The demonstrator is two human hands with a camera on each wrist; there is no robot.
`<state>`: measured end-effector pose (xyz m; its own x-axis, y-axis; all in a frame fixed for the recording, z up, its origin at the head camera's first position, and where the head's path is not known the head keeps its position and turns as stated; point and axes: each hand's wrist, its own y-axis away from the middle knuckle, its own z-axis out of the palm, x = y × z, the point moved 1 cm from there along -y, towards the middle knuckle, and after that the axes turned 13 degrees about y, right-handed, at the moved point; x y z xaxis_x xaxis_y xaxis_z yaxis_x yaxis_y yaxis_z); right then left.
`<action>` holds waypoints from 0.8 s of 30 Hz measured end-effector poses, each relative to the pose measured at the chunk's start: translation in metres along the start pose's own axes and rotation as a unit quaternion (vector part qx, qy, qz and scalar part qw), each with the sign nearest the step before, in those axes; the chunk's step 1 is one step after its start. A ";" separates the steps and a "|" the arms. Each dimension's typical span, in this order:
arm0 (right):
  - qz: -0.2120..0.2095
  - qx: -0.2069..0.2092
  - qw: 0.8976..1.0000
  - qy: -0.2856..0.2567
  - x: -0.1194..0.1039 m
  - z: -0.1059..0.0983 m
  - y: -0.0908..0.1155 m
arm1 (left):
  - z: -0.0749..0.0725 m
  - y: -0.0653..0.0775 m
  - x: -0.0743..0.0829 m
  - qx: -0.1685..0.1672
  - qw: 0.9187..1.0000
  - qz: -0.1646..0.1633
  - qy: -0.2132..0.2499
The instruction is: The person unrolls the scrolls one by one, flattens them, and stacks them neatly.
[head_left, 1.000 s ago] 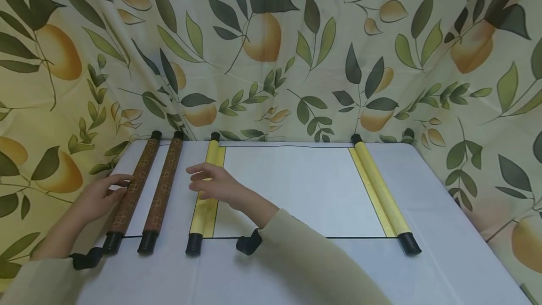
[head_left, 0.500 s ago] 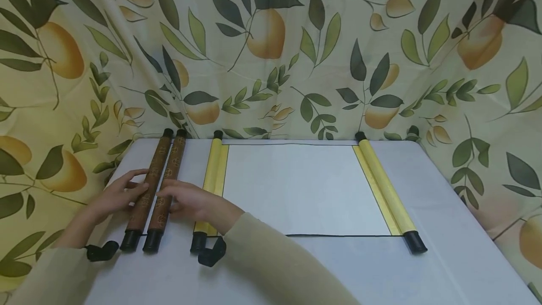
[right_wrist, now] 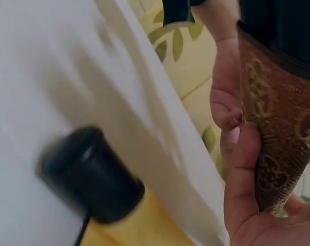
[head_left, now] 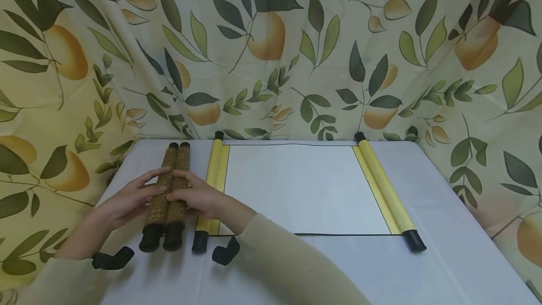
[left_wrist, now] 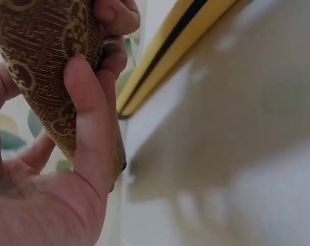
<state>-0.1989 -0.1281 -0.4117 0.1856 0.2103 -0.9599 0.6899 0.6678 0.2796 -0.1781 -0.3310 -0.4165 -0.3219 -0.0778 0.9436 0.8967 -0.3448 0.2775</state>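
A brown patterned scroll (head_left: 157,208) with black end knobs is rolled from both ends, its two rollers side by side and raised off the table at the left. My left hand (head_left: 129,201) grips the left roller, thumb on top. Round the right roller (head_left: 176,211) curls my right hand (head_left: 203,196). In the left wrist view the brocade (left_wrist: 42,66) shows gold motifs, with the left thumb pressed on it. The right wrist view has the right thumb (right_wrist: 243,169) on the brocade near a dark knob. The undersides of the rollers are hidden.
A second scroll lies unrolled on the white table (head_left: 444,201), its white sheet (head_left: 296,187) between a left yellow roller (head_left: 215,159) and a right yellow roller (head_left: 385,187). Its left roller is close to my right hand. A fruit-patterned curtain (head_left: 271,84) hangs behind the table.
The right hand moved left onto the brown scroll. Its two rollers came together as the left one moved right, and both hands lifted the scroll off the table.
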 end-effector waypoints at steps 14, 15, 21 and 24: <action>-0.083 0.031 0.991 0.102 -0.002 -0.051 0.047 | 0.066 -0.028 0.017 0.039 0.994 0.089 -0.055; -0.086 0.034 0.991 0.101 -0.001 -0.053 0.049 | 0.070 -0.030 0.018 0.040 0.993 0.093 -0.058; -0.086 0.048 0.991 0.095 0.006 -0.071 0.063 | 0.095 -0.045 0.020 0.037 0.989 0.114 -0.082; -0.086 0.056 0.990 0.097 0.010 -0.080 0.071 | 0.107 -0.051 0.020 0.030 0.989 0.117 -0.086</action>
<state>-0.2040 -0.0218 -0.3994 -0.0716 0.2416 -0.9677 0.7755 0.6237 0.0984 -0.1981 -0.2151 -0.3925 -0.0523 0.0123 0.9986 0.9585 -0.2800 0.0537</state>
